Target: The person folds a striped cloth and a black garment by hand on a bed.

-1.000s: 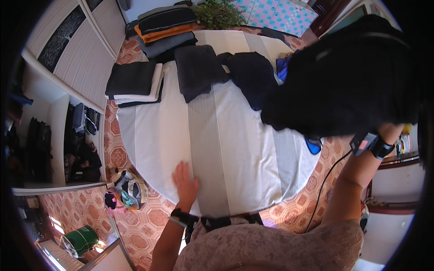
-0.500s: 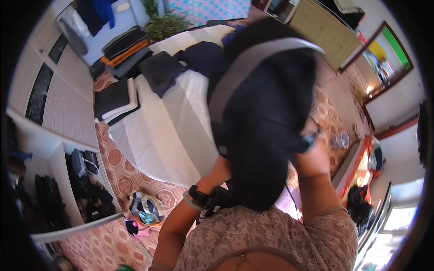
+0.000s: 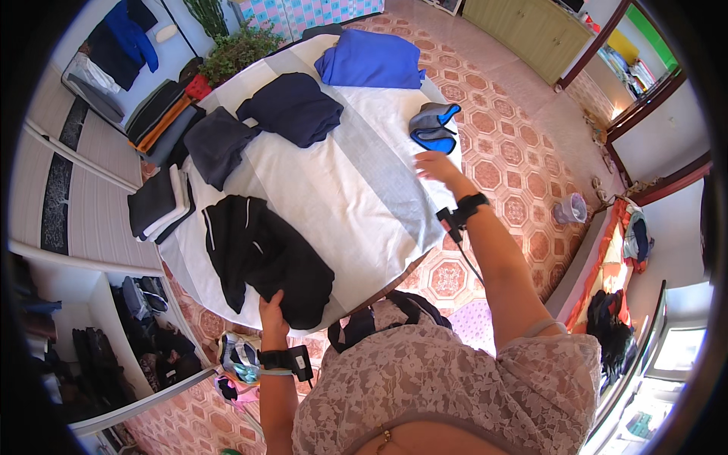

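A black garment with thin white trim lines lies crumpled on the near left of the white-covered round table. My left hand grips its near edge, the thumb showing and the other fingers partly hidden by the cloth. My right hand is over the table's right edge with fingers stretched out, holding nothing. Just beyond its fingertips is a small grey cloth item with bright blue edging; I cannot tell whether they touch.
Farther back on the table lie a blue folded garment, a navy garment and a dark grey one. A folded black-and-white stack sits at the left edge. Open shelves stand left; a small bin is on the right floor.
The black garment was held up before me in both hands; now it rests on the table. My right hand has let go and moved forward to the grey-and-blue item; my left has moved left.
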Tool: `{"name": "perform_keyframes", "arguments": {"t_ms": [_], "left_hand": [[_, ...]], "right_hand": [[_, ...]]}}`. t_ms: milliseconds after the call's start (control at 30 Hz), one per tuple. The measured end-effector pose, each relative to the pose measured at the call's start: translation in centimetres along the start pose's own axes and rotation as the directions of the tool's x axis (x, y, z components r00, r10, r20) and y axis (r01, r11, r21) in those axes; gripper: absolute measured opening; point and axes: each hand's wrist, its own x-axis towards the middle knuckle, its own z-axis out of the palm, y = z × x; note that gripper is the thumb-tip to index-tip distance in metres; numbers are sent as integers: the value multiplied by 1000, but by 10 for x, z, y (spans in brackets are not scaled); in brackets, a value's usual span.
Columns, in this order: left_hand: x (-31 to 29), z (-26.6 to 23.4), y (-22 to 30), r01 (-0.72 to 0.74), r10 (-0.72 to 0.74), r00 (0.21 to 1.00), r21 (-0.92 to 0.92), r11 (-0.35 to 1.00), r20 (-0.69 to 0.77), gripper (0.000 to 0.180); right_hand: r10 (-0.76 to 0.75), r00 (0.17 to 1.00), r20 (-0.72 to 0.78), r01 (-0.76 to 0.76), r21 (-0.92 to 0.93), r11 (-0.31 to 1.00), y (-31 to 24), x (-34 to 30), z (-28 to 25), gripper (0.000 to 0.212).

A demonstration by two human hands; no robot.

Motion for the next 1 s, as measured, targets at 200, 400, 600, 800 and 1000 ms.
{"name": "perform_keyframes", "arguments": {"t_ms": [200, 400, 600, 800, 1000], "left_hand": [[-19, 93, 83, -99, 92, 995, -212, 972, -46, 43], [-1, 54, 14, -163, 190, 980, 299, 940, -66, 36], [-7, 34, -23, -49, 68, 997, 364, 930, -39, 32], [27, 6, 2, 159, -168, 985, 594, 789, -41, 35], [74, 12, 13, 234, -306, 952, 701, 674, -23, 47]], "right_hand": [[158, 859, -488, -9, 294, 956, 25, 61, -92, 52], [201, 790, -578, 107, 454, 884, -6, 127, -92, 49], [76, 950, -302, 181, 736, 652, -21, 108, -83, 15], [-410, 887, -210, 392, 812, 432, -51, -73, -110, 16], [-206, 759, -617, 635, 633, 443, -1, -281, -79, 26]]}}
